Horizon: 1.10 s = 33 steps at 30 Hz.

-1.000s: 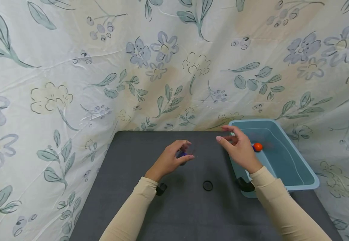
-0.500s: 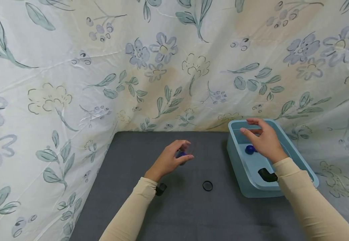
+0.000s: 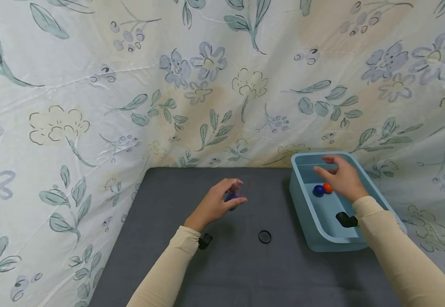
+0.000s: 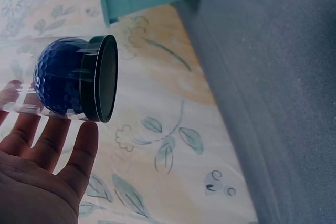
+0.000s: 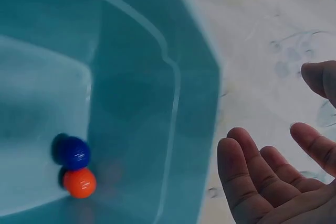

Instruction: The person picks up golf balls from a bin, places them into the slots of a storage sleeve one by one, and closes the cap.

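My left hand (image 3: 216, 202) grips a clear tube (image 4: 23, 77) above the dark table. A dimpled blue golf ball (image 4: 60, 77) sits inside at the tube's end, against a black cap (image 4: 105, 80). In the head view the tube is barely visible behind my fingers. Over the light blue bin (image 3: 310, 230) hovers my right hand (image 3: 343, 179), fingers loosely bent and holding nothing. Down on the bin's floor, a blue ball (image 5: 75, 153) and an orange ball (image 5: 80, 183) touch each other near one end wall.
A black ring-shaped lid (image 3: 264, 236) lies on the dark grey table (image 3: 222, 273) between my arms. Floral cloth (image 3: 215, 94) hangs behind and at both sides. The bin stands at the table's right, with raised walls.
My right hand has moved rightward from the bin's left rim to over its inside, uncovering the two balls. My left hand stays in place with the tube.
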{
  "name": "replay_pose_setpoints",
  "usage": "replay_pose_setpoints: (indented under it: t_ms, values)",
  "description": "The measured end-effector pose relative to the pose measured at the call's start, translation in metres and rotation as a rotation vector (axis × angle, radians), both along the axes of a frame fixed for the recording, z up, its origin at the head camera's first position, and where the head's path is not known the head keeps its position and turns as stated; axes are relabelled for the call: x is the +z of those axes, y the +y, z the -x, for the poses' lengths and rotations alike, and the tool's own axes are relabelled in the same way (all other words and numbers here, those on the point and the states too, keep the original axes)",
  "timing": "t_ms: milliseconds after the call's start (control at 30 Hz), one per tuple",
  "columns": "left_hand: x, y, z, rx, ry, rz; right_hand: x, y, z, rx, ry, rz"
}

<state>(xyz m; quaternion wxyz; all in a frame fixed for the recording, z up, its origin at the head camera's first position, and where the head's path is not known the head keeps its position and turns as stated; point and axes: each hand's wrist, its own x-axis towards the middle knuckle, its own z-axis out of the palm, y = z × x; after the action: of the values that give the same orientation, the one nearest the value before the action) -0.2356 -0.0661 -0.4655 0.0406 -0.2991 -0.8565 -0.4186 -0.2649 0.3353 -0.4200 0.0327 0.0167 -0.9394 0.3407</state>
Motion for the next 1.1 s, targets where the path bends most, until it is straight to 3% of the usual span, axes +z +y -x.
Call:
replay_pose_setpoints:
  t_ms: [467, 833, 1100]
  values:
    - [-0.006, -0.002, -0.002, -0.001, -0.001, 0.0, -0.047, 0.019, 0.022, 0.015, -0.095, -0.129]
    - [-0.008, -0.005, 0.0, -0.017, -0.007, -0.016, -0.087, 0.035, 0.042, 0.065, -0.155, -0.337]
    - [-0.011, -0.008, -0.001, -0.001, -0.011, 0.015, -0.1, 0.04, 0.047, 0.034, -0.254, -0.4]
